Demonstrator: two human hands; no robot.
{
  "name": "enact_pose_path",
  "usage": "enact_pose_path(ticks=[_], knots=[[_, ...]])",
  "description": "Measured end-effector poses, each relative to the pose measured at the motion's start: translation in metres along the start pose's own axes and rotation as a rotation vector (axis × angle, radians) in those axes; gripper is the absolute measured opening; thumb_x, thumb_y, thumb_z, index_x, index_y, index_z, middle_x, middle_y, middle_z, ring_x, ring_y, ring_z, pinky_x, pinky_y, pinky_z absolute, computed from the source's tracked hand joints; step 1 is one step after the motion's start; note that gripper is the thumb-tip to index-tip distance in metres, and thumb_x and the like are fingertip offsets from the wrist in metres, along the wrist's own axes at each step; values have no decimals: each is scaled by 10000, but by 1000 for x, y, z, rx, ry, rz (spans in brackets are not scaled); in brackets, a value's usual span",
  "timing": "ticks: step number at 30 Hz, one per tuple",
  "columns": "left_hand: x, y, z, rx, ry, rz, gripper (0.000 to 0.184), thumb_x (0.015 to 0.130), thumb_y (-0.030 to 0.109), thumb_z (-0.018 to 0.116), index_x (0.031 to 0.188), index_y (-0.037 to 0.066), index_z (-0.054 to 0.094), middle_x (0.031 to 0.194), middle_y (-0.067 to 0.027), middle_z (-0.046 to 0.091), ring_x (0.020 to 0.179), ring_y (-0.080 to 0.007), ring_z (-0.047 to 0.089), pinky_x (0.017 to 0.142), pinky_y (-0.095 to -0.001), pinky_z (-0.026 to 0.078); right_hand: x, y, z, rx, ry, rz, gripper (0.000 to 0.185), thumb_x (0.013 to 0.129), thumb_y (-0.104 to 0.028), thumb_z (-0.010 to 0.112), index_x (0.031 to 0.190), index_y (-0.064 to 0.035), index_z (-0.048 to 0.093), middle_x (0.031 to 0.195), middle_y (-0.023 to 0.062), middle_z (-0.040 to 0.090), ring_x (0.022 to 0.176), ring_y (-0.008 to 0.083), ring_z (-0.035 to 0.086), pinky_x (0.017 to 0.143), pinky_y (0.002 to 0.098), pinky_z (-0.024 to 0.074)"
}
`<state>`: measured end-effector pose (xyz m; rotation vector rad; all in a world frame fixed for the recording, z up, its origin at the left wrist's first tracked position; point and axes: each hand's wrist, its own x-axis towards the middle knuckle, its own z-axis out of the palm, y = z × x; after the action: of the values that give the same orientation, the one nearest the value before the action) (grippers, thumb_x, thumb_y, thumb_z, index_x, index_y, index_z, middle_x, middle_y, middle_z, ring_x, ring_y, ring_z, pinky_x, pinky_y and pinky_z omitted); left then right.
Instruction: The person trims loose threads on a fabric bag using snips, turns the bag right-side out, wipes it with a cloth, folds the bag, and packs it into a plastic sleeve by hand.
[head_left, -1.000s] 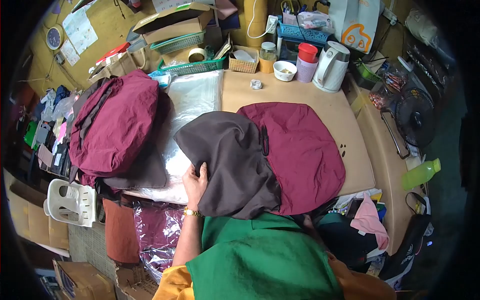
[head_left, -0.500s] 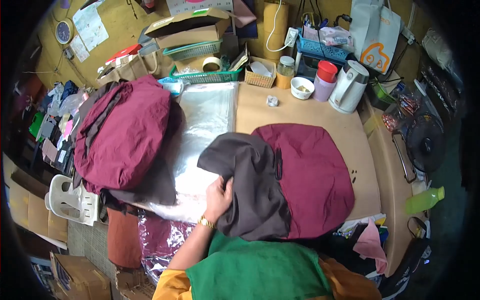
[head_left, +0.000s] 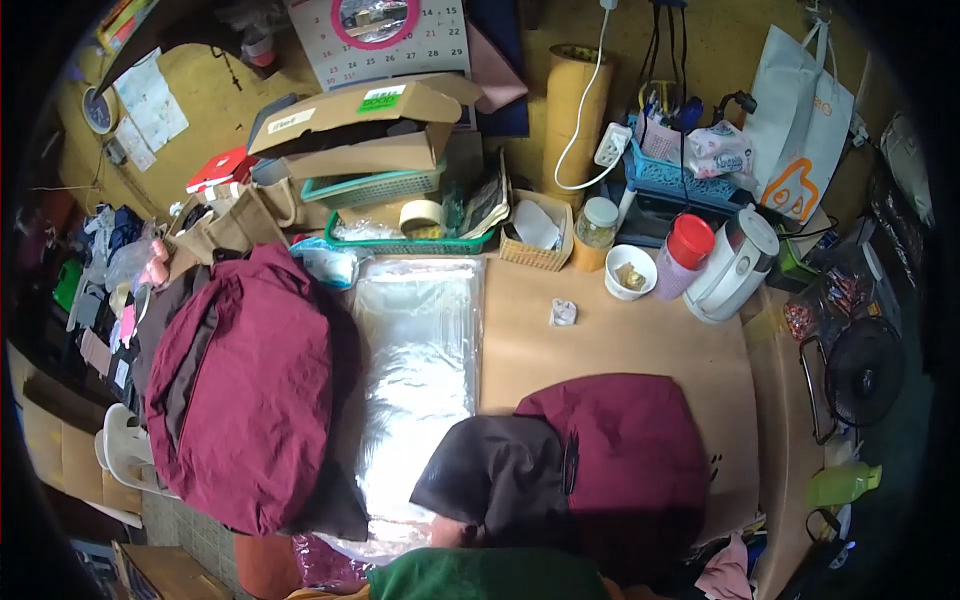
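Observation:
A folded garment-like fabric piece, maroon (head_left: pixel 640 450) on one side and dark brown-grey on the other, lies at the front middle of the table. A short dark zipper or slit shows along the seam between its colours. My left hand (head_left: pixel 455 532) is at the lower left edge of the dark part, closed on the cloth; its fingers are mostly tucked out of sight. My right hand does not show; the fabric or my body hides it. To the left lies a larger pile of maroon and dark fabric (head_left: pixel 255 390).
Clear plastic sleeves (head_left: pixel 420 350) lie between the two fabric pieces. Along the back stand a green basket (head_left: pixel 400 243), a wicker basket (head_left: pixel 535 255), a jar (head_left: pixel 597 235), a white bowl (head_left: pixel 630 285), a red-lidded cup (head_left: pixel 690 240) and an electric kettle (head_left: pixel 735 265).
My view has tilted up, so the table and fabric sit lower in the picture. My left forearm and bracelet have dropped out of sight. The hand stays at the dark cloth's edge.

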<state>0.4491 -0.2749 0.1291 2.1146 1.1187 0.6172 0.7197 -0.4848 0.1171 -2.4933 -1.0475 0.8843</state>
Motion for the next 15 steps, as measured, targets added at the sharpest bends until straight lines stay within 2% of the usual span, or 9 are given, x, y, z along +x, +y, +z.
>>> enact_pose_path(ticks=[15], knots=[[18,18,-12,22,-52,7,148,824,131,677,889,2,647,849,-186,653,810,-374,628,724,-435,486,-23,-3,-1,42,-23,83,79,861,-23,525,869,-18,603,754,145,615,707,283,624,663,339,509]])
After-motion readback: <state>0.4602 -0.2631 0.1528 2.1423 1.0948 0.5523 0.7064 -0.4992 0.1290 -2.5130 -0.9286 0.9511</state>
